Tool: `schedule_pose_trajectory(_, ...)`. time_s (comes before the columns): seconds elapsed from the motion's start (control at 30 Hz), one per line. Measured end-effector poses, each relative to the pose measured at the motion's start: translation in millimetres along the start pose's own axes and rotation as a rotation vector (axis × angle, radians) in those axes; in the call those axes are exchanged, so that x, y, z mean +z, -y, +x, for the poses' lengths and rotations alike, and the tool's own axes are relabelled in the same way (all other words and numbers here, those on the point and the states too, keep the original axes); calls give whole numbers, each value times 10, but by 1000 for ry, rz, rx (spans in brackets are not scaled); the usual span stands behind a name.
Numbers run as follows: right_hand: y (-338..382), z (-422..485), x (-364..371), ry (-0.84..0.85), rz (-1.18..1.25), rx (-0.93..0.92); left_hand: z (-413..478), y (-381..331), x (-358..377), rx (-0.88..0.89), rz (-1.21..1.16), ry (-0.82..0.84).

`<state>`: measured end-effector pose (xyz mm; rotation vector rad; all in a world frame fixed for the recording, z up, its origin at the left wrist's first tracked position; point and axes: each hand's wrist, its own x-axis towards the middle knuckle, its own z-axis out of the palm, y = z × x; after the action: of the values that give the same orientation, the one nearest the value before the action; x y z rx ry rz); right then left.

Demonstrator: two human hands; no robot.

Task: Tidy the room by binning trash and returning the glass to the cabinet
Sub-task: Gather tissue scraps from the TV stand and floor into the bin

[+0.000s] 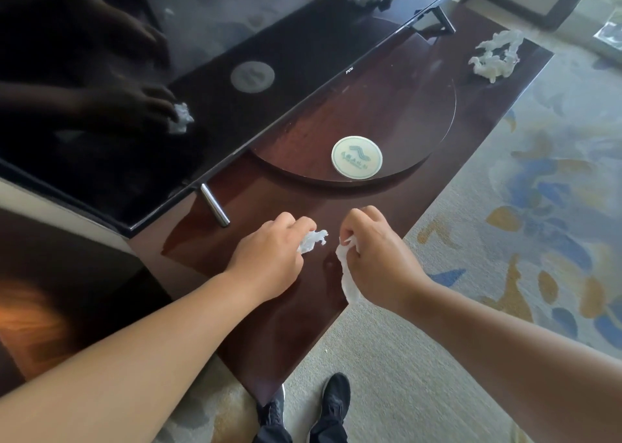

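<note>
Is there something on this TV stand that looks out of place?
Yes. A crumpled tissue wad lies loose at the stand's far end, near the TV foot. The coaster bears no glass. Both hands already hold tissue scraps.

The scene is lit softly by daylight, brighter over the pale patterned carpet (525, 207) than over the dark glossy wooden counter (380, 106). The black glossy television screen (168, 55) at the counter's back edge is turned into a dim mirror, in which faint reflections are carried. A blurred orange glare is seen on the dark panel (40, 308) left of the counter. Straight edges are bowed by wide-angle distortion toward the frame borders. Focus is softened in the far corners.
</note>
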<state>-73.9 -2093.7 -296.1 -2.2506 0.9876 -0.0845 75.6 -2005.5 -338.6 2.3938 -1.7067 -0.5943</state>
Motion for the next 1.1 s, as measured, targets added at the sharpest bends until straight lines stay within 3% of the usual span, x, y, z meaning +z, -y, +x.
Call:
schedule_pose_trajectory(0.43, -164, 58, -123, 16, 31, 5, 179, -61, 163, -38, 142, 155)
schedule_pose_trajectory(0.77, 69, -47, -425, 48, -1, 37, 145, -263, -411, 30, -45, -33)
schedule_pose_trajectory(1.1, 402, -426, -898, -91, -35, -24, -78, -527, -1030, 147, -59, -124)
